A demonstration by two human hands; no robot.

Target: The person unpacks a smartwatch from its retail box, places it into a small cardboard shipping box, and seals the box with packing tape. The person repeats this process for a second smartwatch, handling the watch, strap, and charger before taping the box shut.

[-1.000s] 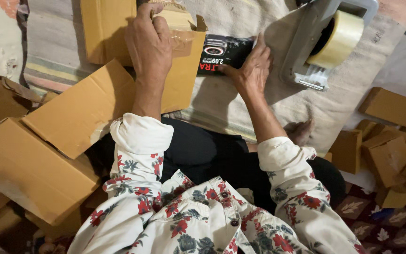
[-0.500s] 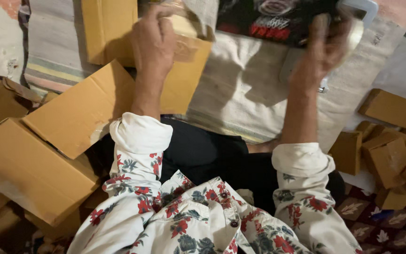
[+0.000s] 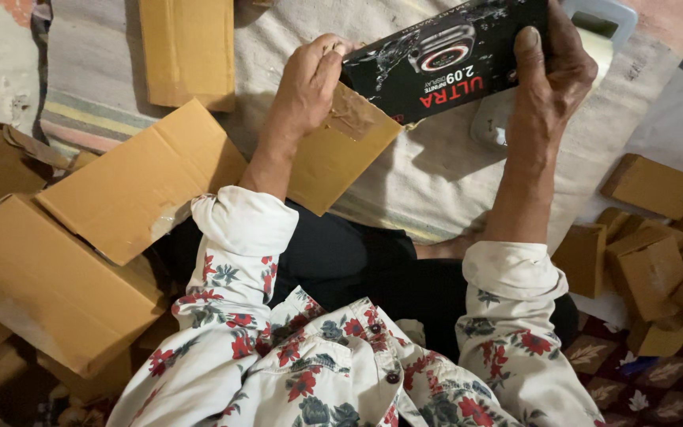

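The black product box (image 3: 444,59) sits up in front of me, tilted, its printed face toward me with a picture of a watch on it. My right hand (image 3: 551,87) grips its right end: my thumb (image 3: 528,55) presses flat on the printed face and the rest of my fingers wrap around behind, out of sight. The box's lower left corner meets the open top of the brown cardboard carton (image 3: 337,150), which stands slanted over my lap. My left hand (image 3: 306,87) is closed on that carton's upper edge, fingers curled over the rim right beside the black box's left end. A strip of brown tape crosses the carton's near face.

Behind the black box, part of a tape dispenser (image 3: 594,32) with a pale roll shows on the grey cloth (image 3: 428,182) spread over the floor. A flat cardboard piece (image 3: 187,47) lies farther up on the cloth, left of my hand. To my left, larger folded cartons (image 3: 65,261) are stacked and overlapping, touching my left sleeve (image 3: 231,269). To my right, well apart from the black box, a heap of small brown boxes (image 3: 658,253) lies jumbled on a patterned mat. My sleeves are white with red flowers.
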